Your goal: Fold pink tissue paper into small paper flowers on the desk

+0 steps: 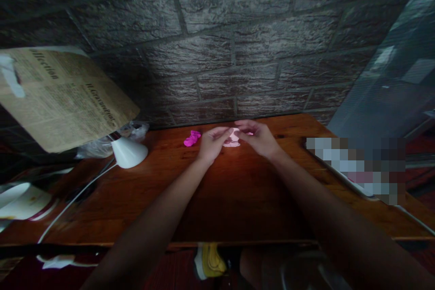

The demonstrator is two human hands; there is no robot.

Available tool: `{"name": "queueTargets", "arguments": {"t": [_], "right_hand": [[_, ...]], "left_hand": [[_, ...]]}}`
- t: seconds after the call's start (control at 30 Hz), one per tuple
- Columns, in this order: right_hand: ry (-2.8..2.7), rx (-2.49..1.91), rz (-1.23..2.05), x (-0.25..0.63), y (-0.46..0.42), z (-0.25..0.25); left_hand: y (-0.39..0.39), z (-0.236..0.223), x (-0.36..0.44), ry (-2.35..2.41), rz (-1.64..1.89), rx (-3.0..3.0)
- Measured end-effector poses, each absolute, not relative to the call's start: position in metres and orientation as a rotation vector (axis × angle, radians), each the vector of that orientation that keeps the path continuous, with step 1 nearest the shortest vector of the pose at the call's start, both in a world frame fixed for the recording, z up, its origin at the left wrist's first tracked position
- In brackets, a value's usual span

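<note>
A small light pink, soft-looking piece [234, 135] is between my hands near the back of the wooden table; whether it is cloth or clay I cannot tell. My left hand [215, 141] pinches its left side between thumb and fingers. On the other side, my right hand [260, 136] has its thumb and curled fingers closed on it. A bit of brighter pink shows by the right fingers. To the left of my left hand, apart from it, lies a crumpled magenta piece [192, 138].
A lamp with a newsprint shade [71, 95] and white base [129, 153] stands left, its cord [78, 199] crossing the table [234, 199]. A white cup-like container [25, 201] is far left. A blurred-out device [356, 167] lies right. The stone wall [217, 54] rises directly behind.
</note>
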State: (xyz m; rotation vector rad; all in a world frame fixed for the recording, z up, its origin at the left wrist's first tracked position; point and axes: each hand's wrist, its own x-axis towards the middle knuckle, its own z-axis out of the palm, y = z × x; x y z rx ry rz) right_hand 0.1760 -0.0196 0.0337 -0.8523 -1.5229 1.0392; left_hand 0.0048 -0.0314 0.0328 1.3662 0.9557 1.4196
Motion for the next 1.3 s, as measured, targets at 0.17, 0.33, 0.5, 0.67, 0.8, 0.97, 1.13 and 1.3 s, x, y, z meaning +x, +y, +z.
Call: {"name": "queueTargets", "arguments": {"t": [0.17,0.33,0.5,0.67,0.8,0.97,1.13,1.3], "right_hand": [[-1.504,-0.877,0.999,0.174,-0.02,0.034],[-1.467,-0.889,1.024,0.175,-0.019,0.034],[-1.362,-0.849,1.109,0.175,-0.019,0.035],[-1.321,-0.817,1.166,0.174,-0.021,0.037],[-1.312,-0.799,1.185,0.174,-0.023,0.041],[-1.305,-0.745,1.258,0.174,-0.025,0.043],[-1.273,-0.727,1.343,0.171,-0.026,0.042],[-1.216,-0.723,1.375,0.165,-0.027,0.041]], "left_hand": [[-0.03,0.031,0.005,0.97,1.441,1.42],[-0.029,0.03,0.004,0.923,1.477,1.471],[-0.032,0.033,0.002,0.914,1.487,1.591],[-0.033,0.035,0.0,0.931,1.481,1.642],[-0.034,0.033,0.0,0.93,1.493,1.649],[-0.039,0.033,0.0,0.975,1.509,1.638],[-0.045,0.035,-0.001,1.031,1.554,1.628],[-0.044,0.032,-0.002,1.052,1.556,1.447]]}}
